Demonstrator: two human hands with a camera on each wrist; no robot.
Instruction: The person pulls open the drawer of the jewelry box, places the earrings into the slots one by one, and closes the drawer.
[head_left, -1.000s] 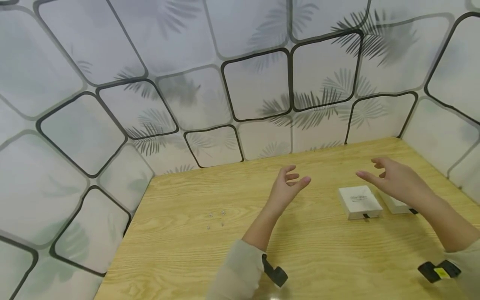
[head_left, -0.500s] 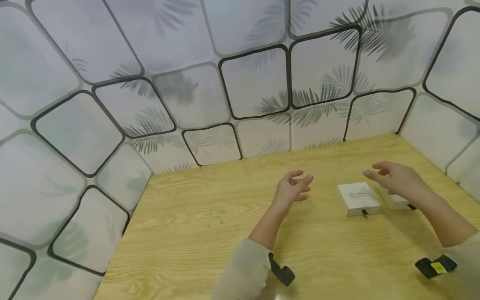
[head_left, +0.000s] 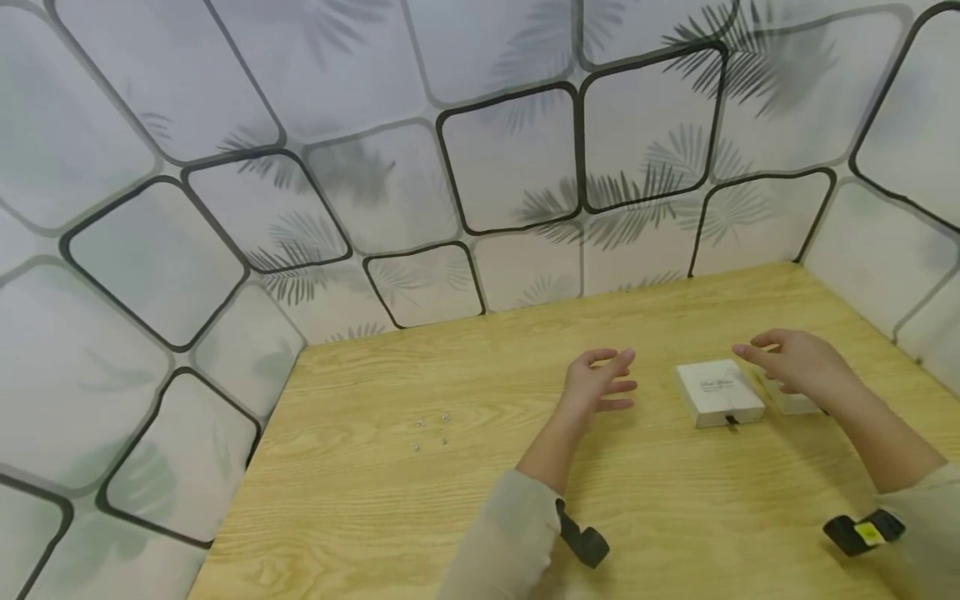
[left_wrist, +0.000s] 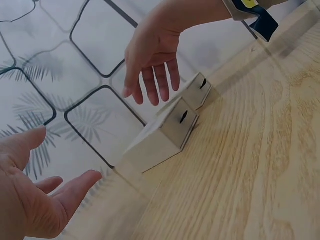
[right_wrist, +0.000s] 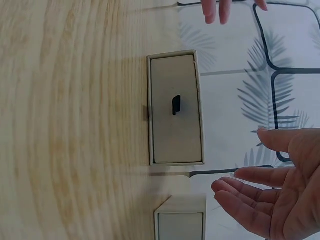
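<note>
Two small white boxes lie side by side at the right of the table in the head view. The left box [head_left: 720, 393] has printed lettering on its lid and a black pull tab in front. Partly behind my right hand [head_left: 806, 364] is the other box [head_left: 793, 405]; this hand hovers above it with relaxed fingers, holding nothing. My left hand [head_left: 596, 383] is raised to the left of the boxes, its fingers spread and nothing in them. In the right wrist view, the front of one box [right_wrist: 176, 135] shows its tab, apart from the fingers.
Several tiny shiny pieces [head_left: 431, 429] lie loose on the wooden table [head_left: 360, 517], left of my left hand. Their kind is too small to tell. A patterned wall covering [head_left: 517, 175] stands along the back and both sides.
My left hand has moved slightly right and lower, and its fingers have spread. The right hand has shifted a little right. Boxes and tiny pieces stay in place on the table.
</note>
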